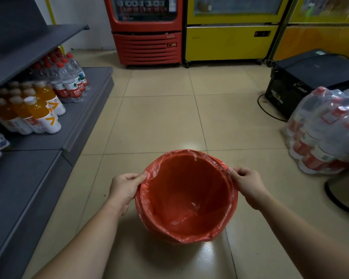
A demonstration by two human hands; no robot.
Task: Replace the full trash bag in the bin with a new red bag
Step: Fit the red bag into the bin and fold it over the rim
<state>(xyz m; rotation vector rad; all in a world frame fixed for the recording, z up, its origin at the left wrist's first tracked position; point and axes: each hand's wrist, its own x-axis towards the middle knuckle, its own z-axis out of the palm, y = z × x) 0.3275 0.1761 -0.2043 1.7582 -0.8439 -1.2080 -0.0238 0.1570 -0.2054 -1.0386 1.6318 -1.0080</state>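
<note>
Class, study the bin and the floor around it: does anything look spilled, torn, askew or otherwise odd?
Nothing stands out. The red bag lines the bin, its edge folded over the rim, pinched by the left hand and right hand. No spill shows on the floor.

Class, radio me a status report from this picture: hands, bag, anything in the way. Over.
Left hand and right hand each pinch the red bag at opposite rims. Bag lines the bin, folded over the edge, empty inside. Floor around it bare; nothing blocking.
</note>
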